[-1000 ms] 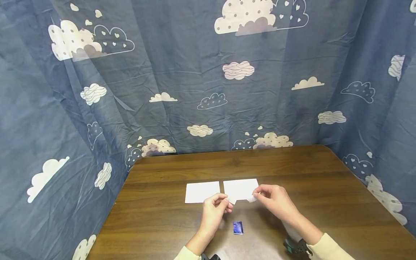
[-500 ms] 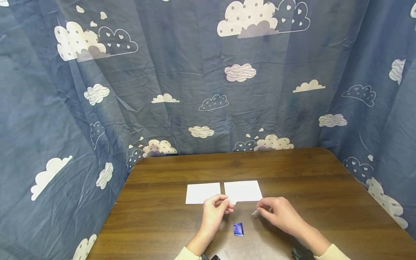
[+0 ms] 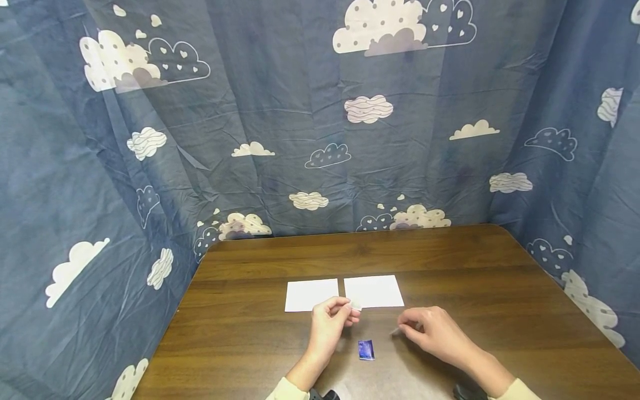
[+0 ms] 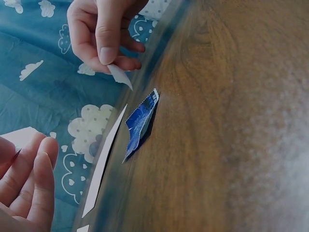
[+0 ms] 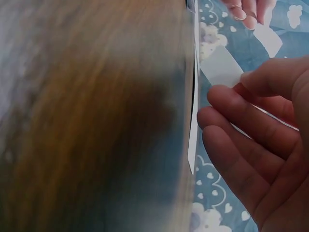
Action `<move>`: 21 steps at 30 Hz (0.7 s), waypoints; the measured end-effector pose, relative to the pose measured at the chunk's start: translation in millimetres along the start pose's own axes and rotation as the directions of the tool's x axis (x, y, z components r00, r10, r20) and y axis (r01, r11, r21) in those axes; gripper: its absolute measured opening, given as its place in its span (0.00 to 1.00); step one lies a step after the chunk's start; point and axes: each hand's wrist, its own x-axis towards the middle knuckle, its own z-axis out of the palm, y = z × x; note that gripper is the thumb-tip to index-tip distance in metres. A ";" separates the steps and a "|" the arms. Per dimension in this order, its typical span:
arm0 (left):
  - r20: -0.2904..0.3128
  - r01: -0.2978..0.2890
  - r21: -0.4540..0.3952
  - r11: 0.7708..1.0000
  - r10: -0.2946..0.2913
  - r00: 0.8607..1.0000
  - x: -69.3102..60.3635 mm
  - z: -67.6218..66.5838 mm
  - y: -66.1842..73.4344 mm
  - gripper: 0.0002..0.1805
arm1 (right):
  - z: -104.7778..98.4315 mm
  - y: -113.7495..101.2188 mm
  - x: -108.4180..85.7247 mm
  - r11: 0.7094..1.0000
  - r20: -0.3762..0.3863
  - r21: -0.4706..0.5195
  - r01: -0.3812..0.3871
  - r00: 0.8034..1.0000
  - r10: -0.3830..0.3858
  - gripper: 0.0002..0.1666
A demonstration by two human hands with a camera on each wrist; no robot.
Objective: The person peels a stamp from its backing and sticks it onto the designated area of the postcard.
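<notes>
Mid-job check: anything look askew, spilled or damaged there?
Only the blue packet stands out: it lies on the table, nearer than the two white cards, bent and creased instead of flat. I can't tell whether it's torn. No spill shows.

A brown wood-grained surface (image 3: 250, 261) fills the lower part of the head view, its far right corner rounded, with a pale sheen at the near edge. Two white cards (image 3: 374, 291) lie flat on it, side by side with a narrow gap between them. Nearer the viewer rests a small blue packet (image 3: 366, 350), which shows a serrated edge and a bent shape in the left wrist view. A creased blue-grey curtain (image 3: 280, 78) hangs behind and along both sides, printed with dotted clouds (image 3: 115, 61), wavy-lined clouds (image 3: 368, 109), outlined clouds (image 3: 327, 156) and little pale hearts (image 3: 156, 20).
</notes>
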 end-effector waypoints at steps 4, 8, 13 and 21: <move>0.001 -0.002 0.002 1.000 0.002 1.000 -0.3 -0.4 0.9 0.05 | -1.9 -1.2 -2.2 1.000 0.038 -0.014 0.014 0.999 -0.014 0.12; -0.002 0.003 -0.003 1.000 -0.003 1.000 -0.8 -0.3 1.5 0.06 | -3.5 -1.5 -4.9 0.999 0.086 -0.025 0.038 0.996 -0.035 0.12; -0.006 0.008 -0.011 1.000 -0.008 1.000 -0.7 -0.1 0.5 0.06 | -4.9 -1.1 -8.2 0.996 0.086 -0.029 0.089 0.993 -0.086 0.13; -0.009 -0.016 -0.018 1.000 0.016 1.000 -0.6 -0.6 0.4 0.06 | -7.9 -3.7 -4.1 0.993 0.096 -0.044 0.111 0.990 -0.106 0.14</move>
